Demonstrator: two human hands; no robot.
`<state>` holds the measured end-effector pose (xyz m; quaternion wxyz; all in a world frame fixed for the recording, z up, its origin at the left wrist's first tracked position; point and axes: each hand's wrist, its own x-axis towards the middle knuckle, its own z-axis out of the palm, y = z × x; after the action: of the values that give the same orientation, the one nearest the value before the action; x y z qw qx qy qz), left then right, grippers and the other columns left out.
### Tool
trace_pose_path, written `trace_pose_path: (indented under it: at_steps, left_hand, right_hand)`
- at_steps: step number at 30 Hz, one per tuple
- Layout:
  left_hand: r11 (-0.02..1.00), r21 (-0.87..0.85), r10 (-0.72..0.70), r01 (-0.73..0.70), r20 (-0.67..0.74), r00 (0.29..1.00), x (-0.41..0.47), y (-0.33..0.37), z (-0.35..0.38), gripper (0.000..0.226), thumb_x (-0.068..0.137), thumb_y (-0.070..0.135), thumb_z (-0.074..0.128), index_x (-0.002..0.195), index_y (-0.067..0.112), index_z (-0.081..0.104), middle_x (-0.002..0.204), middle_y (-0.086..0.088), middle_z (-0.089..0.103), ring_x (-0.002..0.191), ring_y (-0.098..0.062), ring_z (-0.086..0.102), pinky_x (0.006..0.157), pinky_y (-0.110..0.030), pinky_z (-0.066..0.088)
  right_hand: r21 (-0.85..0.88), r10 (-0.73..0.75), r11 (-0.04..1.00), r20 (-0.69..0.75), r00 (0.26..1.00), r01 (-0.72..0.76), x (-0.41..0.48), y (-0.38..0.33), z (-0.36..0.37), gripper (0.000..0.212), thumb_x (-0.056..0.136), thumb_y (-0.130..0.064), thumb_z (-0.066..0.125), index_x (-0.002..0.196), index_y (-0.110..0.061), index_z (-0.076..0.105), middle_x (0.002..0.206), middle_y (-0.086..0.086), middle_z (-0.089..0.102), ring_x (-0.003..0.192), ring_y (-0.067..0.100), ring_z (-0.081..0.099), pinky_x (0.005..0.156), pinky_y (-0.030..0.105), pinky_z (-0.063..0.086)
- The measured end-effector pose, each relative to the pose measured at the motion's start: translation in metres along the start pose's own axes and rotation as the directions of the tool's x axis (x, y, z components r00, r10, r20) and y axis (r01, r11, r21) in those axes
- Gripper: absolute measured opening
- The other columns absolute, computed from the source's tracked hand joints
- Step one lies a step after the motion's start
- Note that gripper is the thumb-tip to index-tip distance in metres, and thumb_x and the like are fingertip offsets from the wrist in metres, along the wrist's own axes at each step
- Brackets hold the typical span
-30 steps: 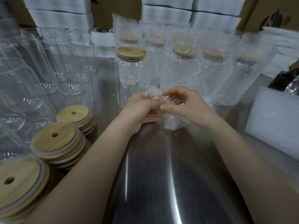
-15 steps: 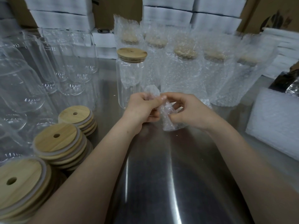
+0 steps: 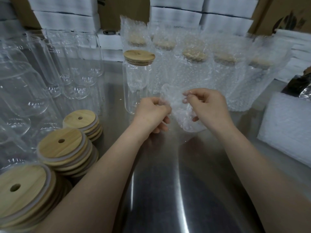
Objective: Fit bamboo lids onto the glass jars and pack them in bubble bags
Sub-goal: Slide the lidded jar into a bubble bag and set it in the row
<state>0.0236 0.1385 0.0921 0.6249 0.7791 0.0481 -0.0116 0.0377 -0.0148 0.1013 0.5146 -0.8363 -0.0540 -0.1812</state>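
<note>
A clear bubble bag [image 3: 181, 113] hangs between my hands above the steel table. My left hand [image 3: 152, 113] pinches its left edge and my right hand [image 3: 205, 106] pinches its right edge, so the mouth is spread apart. Just behind my left hand stands an upright glass jar [image 3: 135, 81] with a bamboo lid [image 3: 139, 56] fitted on it. Several lidded jars wrapped in bubble bags [image 3: 195, 68] stand in a row behind my hands. Three stacks of bamboo lids [image 3: 65, 148] sit at the near left. Several bare glass jars [image 3: 50, 68] fill the far left.
The steel table [image 3: 168, 190] stretches toward me between my forearms. A white foam block [image 3: 286, 126] lies at the right edge. White foam boxes [image 3: 176, 15] and brown cartons are stacked along the back wall.
My hands have drawn apart, the right one moving right and up, and the bubble bag that was bunched between them is now pulled wider.
</note>
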Motion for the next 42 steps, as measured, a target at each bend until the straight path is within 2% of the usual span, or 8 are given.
trace_pose_path:
  at_steps: [8,13,18,24,30,32,36,42]
  left_hand:
    - [0.966,0.257,0.051,-0.033,-0.062,0.997,-0.003,-0.005,-0.003,0.019,0.093,0.024,0.053,0.08,0.018,0.065,0.054,-0.001,0.069,0.04,-0.017,0.064,0.032,-0.01,0.03]
    - [0.995,0.094,-0.015,0.016,-0.017,1.0,-0.004,0.002,0.0,0.013,0.093,0.025,0.053,0.081,0.024,0.059,0.048,0.001,0.065,0.035,-0.015,0.059,0.033,-0.01,0.03]
    - [0.999,-0.02,-0.044,0.045,0.028,0.999,-0.004,0.003,0.0,0.014,0.091,0.029,0.052,0.09,0.017,0.06,0.052,-0.004,0.067,0.035,-0.018,0.057,0.036,-0.013,0.03]
    - [1.0,-0.01,0.006,-0.005,0.048,0.999,-0.002,-0.003,0.003,0.019,0.093,0.027,0.047,0.08,0.018,0.06,0.052,-0.005,0.067,0.035,-0.019,0.057,0.034,-0.015,0.03]
    - [0.995,0.103,0.004,-0.004,-0.001,1.0,0.001,-0.003,0.007,0.025,0.096,0.024,0.04,0.081,0.012,0.056,0.043,0.001,0.062,0.025,-0.013,0.049,0.03,-0.01,0.027]
    - [0.996,0.089,0.006,-0.005,-0.008,1.0,0.0,-0.003,0.008,0.024,0.096,0.023,0.041,0.079,0.013,0.055,0.041,0.002,0.06,0.024,-0.012,0.048,0.03,-0.01,0.027]
    - [1.0,-0.03,0.002,-0.003,-0.018,1.0,0.0,-0.006,0.008,0.026,0.096,0.026,0.046,0.079,0.015,0.063,0.055,-0.001,0.066,0.035,-0.018,0.058,0.033,-0.014,0.03]
    - [0.976,-0.214,-0.066,0.044,-0.097,0.993,0.002,-0.003,0.007,0.024,0.096,0.032,0.054,0.076,0.02,0.062,0.052,-0.002,0.063,0.035,-0.018,0.056,0.034,-0.015,0.034]
  right_hand:
    - [-0.14,-0.121,0.986,-0.253,0.96,0.087,-0.005,-0.017,-0.013,0.023,0.085,-0.013,0.057,0.096,-0.024,0.075,0.086,-0.016,0.068,0.068,0.005,0.062,0.077,0.024,0.052]
    - [-0.128,-0.3,0.949,-0.096,0.949,0.287,-0.006,-0.044,-0.008,0.05,0.08,-0.01,0.055,0.129,-0.02,0.058,0.124,-0.006,0.055,0.107,0.003,0.051,0.091,0.005,0.036]
    - [-0.088,-0.352,0.927,0.132,0.927,0.364,0.002,-0.078,0.023,0.073,0.087,-0.031,0.069,0.149,-0.018,0.033,0.146,0.002,0.043,0.133,0.013,0.041,0.11,0.028,0.036]
    - [-0.078,-0.021,0.996,0.351,0.936,0.052,0.023,-0.085,0.066,0.117,0.072,-0.047,0.083,0.154,-0.021,0.004,0.147,0.012,0.044,0.132,0.023,0.045,0.089,0.023,0.033]
    - [-0.07,-0.065,0.994,0.233,0.97,0.083,0.025,-0.077,0.081,0.092,0.072,-0.035,0.085,0.141,-0.019,0.027,0.091,-0.01,0.047,0.096,0.017,0.054,0.063,0.019,0.04]
    - [0.024,-0.148,0.989,0.13,0.98,0.147,0.017,-0.078,0.076,0.088,0.071,-0.035,0.085,0.14,-0.02,0.031,0.1,-0.006,0.054,0.097,0.015,0.056,0.069,0.016,0.044]
    - [0.487,-0.18,0.859,-0.002,0.984,0.158,0.002,-0.088,0.055,0.074,0.071,-0.029,0.083,0.13,-0.02,0.039,0.11,0.004,0.059,0.096,0.016,0.065,0.081,0.045,0.059]
    - [0.839,-0.074,0.505,0.274,0.959,-0.201,0.003,-0.076,0.01,0.059,0.077,-0.038,0.063,0.126,-0.01,0.045,0.095,0.008,0.054,0.087,0.022,0.054,0.083,0.061,0.055]
